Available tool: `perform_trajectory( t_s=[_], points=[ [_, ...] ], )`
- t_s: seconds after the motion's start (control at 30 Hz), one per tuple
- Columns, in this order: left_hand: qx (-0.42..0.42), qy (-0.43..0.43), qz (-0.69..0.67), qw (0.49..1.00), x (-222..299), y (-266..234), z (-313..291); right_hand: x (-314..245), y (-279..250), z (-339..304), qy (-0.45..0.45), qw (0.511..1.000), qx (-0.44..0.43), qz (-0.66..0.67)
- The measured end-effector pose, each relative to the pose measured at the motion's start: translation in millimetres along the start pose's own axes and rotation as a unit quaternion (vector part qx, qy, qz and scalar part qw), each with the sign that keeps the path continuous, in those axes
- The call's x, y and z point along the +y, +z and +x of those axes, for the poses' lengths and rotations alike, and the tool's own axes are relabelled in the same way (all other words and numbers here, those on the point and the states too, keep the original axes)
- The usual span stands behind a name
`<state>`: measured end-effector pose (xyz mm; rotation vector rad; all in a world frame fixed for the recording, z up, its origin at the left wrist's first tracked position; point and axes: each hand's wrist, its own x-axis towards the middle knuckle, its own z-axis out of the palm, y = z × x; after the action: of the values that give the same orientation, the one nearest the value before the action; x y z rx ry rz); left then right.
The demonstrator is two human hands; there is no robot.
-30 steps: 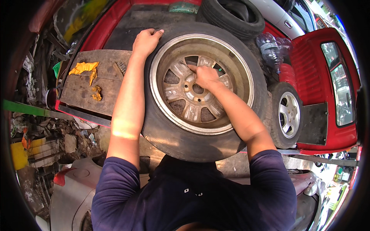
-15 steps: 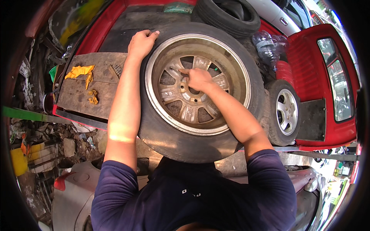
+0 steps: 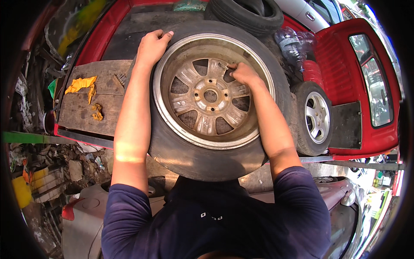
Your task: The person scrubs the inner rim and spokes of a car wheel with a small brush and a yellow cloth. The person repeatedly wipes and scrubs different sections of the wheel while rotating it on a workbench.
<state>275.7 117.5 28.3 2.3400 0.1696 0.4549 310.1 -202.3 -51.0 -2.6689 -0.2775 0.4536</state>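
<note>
A large black tire point(image 3: 207, 162) mounted on a dirty silver alloy wheel point(image 3: 183, 103) lies in front of me. Its inner side faces up, showing spokes, a centre hole and several bolt holes. My left hand point(image 3: 153, 48) curls over the tire's upper left edge, thumb outward; its fingertips are partly hidden. Inside the wheel's barrel, my right hand point(image 3: 246, 74) bends its fingers at a spoke on the upper right, index finger nearest it. A small pale bit point(image 3: 223, 66), too small to name, sits on that spoke beside the finger.
The tire rests on a red pickup bed. Around it are a wooden board point(image 3: 103, 110) with a yellow cloth point(image 3: 81, 85), a loose tire point(image 3: 246, 18), plastic bottles point(image 3: 291, 47) and a smaller silver wheel point(image 3: 318, 116). A grey car point(image 3: 86, 224) stands close behind me; rubble point(image 3: 75, 170) lies left.
The wheel and tire have turned clockwise. My right hand has moved right and slightly up along with the spoke. My left hand stays at the tire's edge.
</note>
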Motion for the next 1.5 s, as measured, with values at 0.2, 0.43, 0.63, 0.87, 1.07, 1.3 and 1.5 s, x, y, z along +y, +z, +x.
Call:
perform_trajectory(
  t_s=[0.2,0.43,0.63,0.87,1.07,1.3,1.5],
  points=[
    [-0.001,0.007,-0.006,1.0,1.2,0.6,-0.7,-6.2,2.4,-10.1,-0.016,0.998,0.01,-0.067],
    [-0.033,0.017,-0.015,0.999,6.4,3.2,-3.9,-16.7,14.0,-10.9,-0.011,0.997,0.051,-0.063],
    [-0.041,0.002,-0.029,0.999,7.6,-0.4,-11.7,-11.5,2.7,-11.3,0.044,0.997,0.001,-0.06],
    [-0.062,0.016,-0.04,0.997,9.7,2.6,-10.7,-15.3,6.5,-12.7,0.024,0.998,0.003,-0.066],
    [-0.071,0.018,-0.036,0.997,8.6,4.8,-16.6,-16.5,2.9,-17.0,0.046,0.995,-0.027,-0.089],
    [-0.099,0.032,-0.045,0.994,6.2,8.8,-16.5,-12.2,15.5,-1.1,0.025,0.999,-0.004,-0.045],
    [-0.104,0.059,-0.028,0.992,6.5,16.8,-18.8,15.1,-4.7,6.0,0.014,0.995,-0.094,0.016]
  ],
)
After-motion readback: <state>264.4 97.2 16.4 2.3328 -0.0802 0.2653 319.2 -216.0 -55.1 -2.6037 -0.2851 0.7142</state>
